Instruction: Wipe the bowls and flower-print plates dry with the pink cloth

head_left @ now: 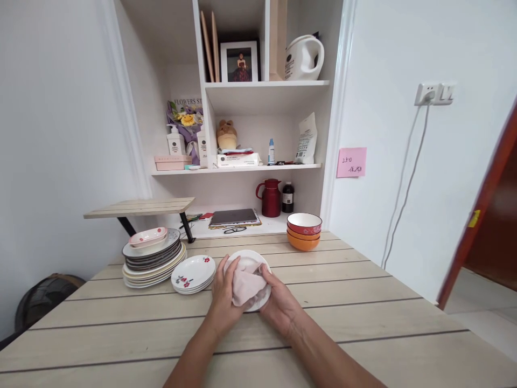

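Note:
Over the middle of the table I have a small white plate [247, 254] with a pale pink cloth [248, 283] bunched on its face. My left hand [223, 291] curls its fingers over the cloth at the plate's left side. From the right, my right hand [279, 304] grips the plate's rim, thumb on top near the cloth and the other fingers partly hidden. Just left of my hands lies a short stack of white plates with red flowers [194, 272]. Whether the held plate touches the table is hidden.
A tall stack of plates [153, 264] with an oval pink-dotted dish [148, 236] on top stands at left, beside a small raised shelf [141, 207]. Stacked bowls [304, 231] stand back right. Behind are a red jug [271, 199], a dark bottle [288, 198] and a laptop [234, 216].

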`<act>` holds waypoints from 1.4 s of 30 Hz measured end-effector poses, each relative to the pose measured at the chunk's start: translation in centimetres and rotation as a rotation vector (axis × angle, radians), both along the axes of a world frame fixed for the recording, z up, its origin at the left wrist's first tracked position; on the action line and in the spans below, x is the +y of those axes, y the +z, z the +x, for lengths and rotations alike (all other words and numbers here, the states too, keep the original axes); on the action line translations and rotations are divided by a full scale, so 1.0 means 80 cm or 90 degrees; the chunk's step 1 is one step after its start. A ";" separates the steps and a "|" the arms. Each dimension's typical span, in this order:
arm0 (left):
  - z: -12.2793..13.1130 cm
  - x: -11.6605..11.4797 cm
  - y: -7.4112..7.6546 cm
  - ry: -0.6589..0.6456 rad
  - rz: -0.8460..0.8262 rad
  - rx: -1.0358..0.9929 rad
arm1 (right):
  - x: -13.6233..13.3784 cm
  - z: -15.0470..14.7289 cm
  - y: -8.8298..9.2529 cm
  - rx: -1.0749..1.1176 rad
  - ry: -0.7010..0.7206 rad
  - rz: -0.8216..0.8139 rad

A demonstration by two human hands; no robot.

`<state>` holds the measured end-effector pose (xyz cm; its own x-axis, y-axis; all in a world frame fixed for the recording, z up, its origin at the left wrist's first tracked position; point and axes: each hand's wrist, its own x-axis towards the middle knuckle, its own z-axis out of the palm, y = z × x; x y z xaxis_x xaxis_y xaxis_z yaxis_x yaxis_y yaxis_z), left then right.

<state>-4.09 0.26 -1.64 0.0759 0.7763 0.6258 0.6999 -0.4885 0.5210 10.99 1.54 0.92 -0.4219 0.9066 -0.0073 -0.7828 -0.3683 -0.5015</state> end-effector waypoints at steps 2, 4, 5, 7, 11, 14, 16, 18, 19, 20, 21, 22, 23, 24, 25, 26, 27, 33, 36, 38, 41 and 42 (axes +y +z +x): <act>-0.001 -0.001 0.002 -0.017 -0.020 -0.002 | 0.001 0.000 0.001 0.001 -0.011 -0.018; -0.001 -0.002 0.003 -0.017 -0.022 0.007 | 0.002 0.000 0.002 0.003 -0.018 -0.041; -0.001 -0.003 0.004 -0.008 -0.013 0.019 | 0.002 0.001 0.004 0.004 -0.022 -0.054; 0.001 -0.004 0.005 0.027 0.026 0.056 | 0.002 0.002 0.008 0.010 -0.022 -0.071; 0.008 -0.008 0.012 0.126 0.152 0.127 | 0.001 0.007 0.018 0.027 -0.018 -0.067; 0.013 -0.016 0.021 0.140 0.234 0.178 | 0.001 0.008 0.020 0.023 -0.016 -0.065; 0.016 -0.022 0.027 0.116 0.268 0.224 | 0.001 0.009 0.020 0.024 -0.008 -0.063; 0.018 -0.026 0.030 0.068 0.271 0.273 | 0.001 0.009 0.019 0.021 0.003 -0.055; 0.019 -0.027 0.030 0.037 0.264 0.292 | 0.001 0.008 0.018 0.020 0.010 -0.051; 0.020 -0.027 0.030 0.005 0.255 0.303 | 0.001 0.008 0.018 0.020 0.017 -0.048; 0.021 -0.027 0.028 -0.021 0.248 0.302 | 0.000 0.008 0.018 0.021 0.020 -0.047; 0.022 -0.026 0.027 -0.039 0.243 0.292 | 0.000 0.008 0.017 0.021 0.022 -0.047; 0.023 -0.024 0.025 -0.048 0.242 0.277 | 0.000 0.008 0.017 0.020 0.025 -0.047; 0.023 -0.022 0.023 -0.049 0.243 0.261 | -0.001 0.008 0.017 0.016 0.030 -0.046; 0.024 -0.020 0.021 -0.048 0.246 0.248 | -0.001 0.009 0.018 0.012 0.035 -0.045; 0.025 -0.018 0.020 -0.048 0.252 0.240 | -0.002 0.009 0.019 0.006 0.038 -0.043; 0.026 -0.016 0.019 -0.049 0.258 0.239 | -0.003 0.010 0.019 0.002 0.040 -0.043; 0.026 -0.007 0.015 -0.058 0.270 0.324 | -0.006 0.012 0.022 -0.012 0.020 -0.071; 0.024 -0.001 0.011 0.001 0.277 0.380 | -0.005 0.008 0.017 -0.002 0.037 -0.067; 0.023 0.003 0.009 0.057 0.287 0.402 | -0.003 0.003 0.014 0.014 0.053 -0.070; 0.023 0.005 0.007 0.113 0.306 0.387 | 0.001 -0.003 0.010 0.049 0.069 -0.092; 0.023 0.005 0.006 0.124 0.313 0.373 | 0.002 -0.003 0.009 0.056 0.067 -0.093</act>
